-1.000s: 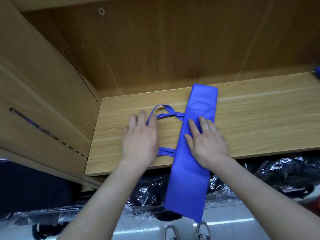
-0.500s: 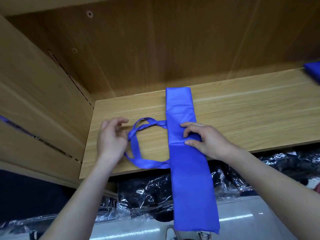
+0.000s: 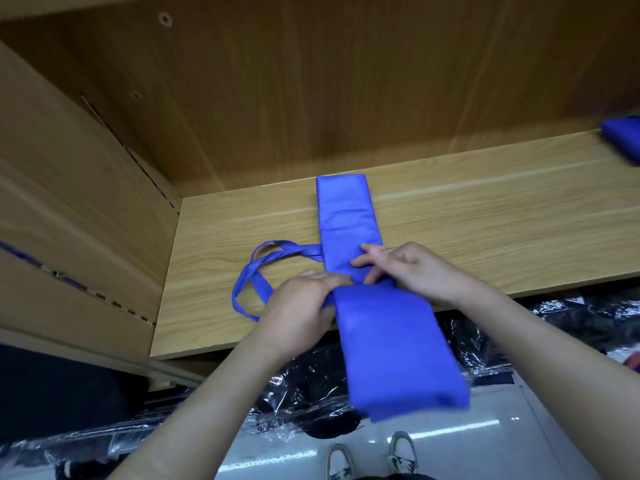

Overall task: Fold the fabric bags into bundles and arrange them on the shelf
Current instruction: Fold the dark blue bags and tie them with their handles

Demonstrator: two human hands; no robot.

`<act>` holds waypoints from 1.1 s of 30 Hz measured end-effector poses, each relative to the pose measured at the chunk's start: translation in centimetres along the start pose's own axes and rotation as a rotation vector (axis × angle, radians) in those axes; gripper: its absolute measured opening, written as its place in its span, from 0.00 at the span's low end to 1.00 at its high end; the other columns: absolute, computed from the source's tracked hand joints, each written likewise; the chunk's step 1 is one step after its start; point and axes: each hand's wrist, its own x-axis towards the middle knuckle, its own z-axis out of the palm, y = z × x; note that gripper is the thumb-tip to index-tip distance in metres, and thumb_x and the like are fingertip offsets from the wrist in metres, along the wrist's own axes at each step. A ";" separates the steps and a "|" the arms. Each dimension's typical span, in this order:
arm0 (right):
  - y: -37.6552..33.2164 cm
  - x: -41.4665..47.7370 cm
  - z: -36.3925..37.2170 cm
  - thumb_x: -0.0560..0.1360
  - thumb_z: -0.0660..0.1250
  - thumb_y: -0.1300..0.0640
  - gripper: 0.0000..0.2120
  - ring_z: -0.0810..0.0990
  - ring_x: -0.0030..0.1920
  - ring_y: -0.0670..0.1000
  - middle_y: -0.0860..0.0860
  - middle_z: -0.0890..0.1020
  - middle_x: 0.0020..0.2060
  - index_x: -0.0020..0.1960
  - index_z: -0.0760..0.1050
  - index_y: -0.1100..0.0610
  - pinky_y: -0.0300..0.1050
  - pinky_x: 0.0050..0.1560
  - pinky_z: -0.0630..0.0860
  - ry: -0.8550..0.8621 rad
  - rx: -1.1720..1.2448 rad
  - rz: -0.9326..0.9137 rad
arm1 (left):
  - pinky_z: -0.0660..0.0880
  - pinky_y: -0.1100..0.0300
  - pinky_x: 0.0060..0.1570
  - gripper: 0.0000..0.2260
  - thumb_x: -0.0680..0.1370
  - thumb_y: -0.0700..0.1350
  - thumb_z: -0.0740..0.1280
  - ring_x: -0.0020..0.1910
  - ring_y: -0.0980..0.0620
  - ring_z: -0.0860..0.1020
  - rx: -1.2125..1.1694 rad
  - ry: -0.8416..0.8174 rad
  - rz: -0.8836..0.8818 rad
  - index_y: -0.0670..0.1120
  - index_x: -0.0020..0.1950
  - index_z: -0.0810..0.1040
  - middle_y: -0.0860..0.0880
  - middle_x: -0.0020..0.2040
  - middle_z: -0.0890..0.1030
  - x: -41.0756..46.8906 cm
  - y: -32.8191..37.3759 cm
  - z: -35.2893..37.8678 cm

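A blue fabric bag (image 3: 349,216), folded into a long narrow strip, lies across the wooden shelf (image 3: 485,216) and hangs over its front edge. Its two handles (image 3: 263,268) loop out to the left on the shelf. My left hand (image 3: 301,306) grips the strip's left edge near the shelf's front. My right hand (image 3: 412,268) pinches the fabric at the strip's middle, fingers curled into it. The hanging lower part (image 3: 398,355) sits lifted and bulging below my hands.
Another blue bundle (image 3: 623,136) lies at the far right of the shelf. The cabinet's side wall (image 3: 79,209) stands close on the left, the back panel (image 3: 346,81) behind. Black items wrapped in plastic (image 3: 311,386) lie below the shelf, my shoes (image 3: 370,459) on the floor.
My left hand left the handles and moved right onto the strip's edge. The right hand stayed at the middle. The hanging end has come up towards the shelf edge.
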 end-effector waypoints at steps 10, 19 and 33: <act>0.9 0.5 0.3 0.71 0.72 0.41 0.32 0.83 0.51 0.44 0.49 0.86 0.50 0.68 0.72 0.58 0.39 0.55 0.77 0.242 0.409 0.038 | 0.68 0.60 0.47 0.14 0.75 0.56 0.71 0.51 0.53 0.78 -0.200 0.268 -0.598 0.50 0.54 0.77 0.55 0.51 0.81 3.1 1.3 -0.3; -0.1 2.7 2.6 0.78 0.64 0.46 0.22 0.80 0.45 0.59 0.52 0.81 0.38 0.69 0.67 0.50 0.49 0.42 0.72 0.701 -0.492 0.117 | 0.72 0.56 0.46 0.18 0.74 0.57 0.70 0.52 0.48 0.79 -0.067 0.182 -0.618 0.50 0.58 0.76 0.52 0.50 0.82 2.4 2.7 -0.4; -1.2 2.1 2.6 0.78 0.62 0.39 0.18 0.80 0.52 0.59 0.53 0.83 0.47 0.61 0.71 0.50 0.48 0.45 0.72 0.481 -0.736 0.167 | 0.65 0.44 0.68 0.43 0.69 0.71 0.64 0.74 0.40 0.65 0.665 -0.083 -0.082 0.44 0.75 0.65 0.40 0.76 0.64 0.2 0.8 1.7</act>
